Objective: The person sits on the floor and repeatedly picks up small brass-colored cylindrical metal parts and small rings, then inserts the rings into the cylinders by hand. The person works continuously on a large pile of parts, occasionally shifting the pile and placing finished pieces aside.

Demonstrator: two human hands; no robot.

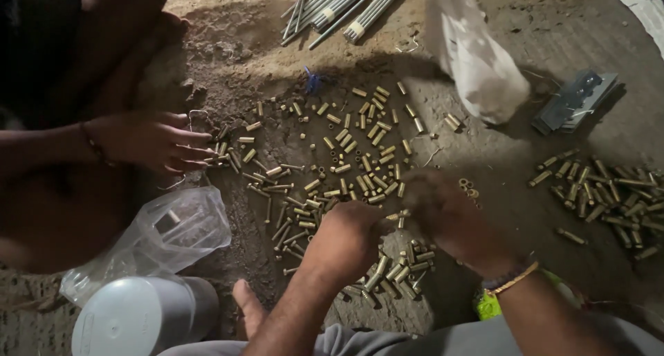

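Observation:
My left hand is curled into a loose fist low in the middle of the head view. A small brass sleeve shows at its fingertips. My right hand is just right of it, blurred, with its fingers reaching toward the same piece; its grip is unclear. Both hands hover over a spread of several brass sleeves and thin bolts on the dirt floor. A tighter heap of sleeves lies right under my hands. A few small brass rings sit beyond my right hand.
Another person's hand picks at pieces on the left. A second pile of brass sleeves lies at the right. Around these are a clear plastic bag, a grey cylinder, a white bag, metal rods and a grey metal bracket.

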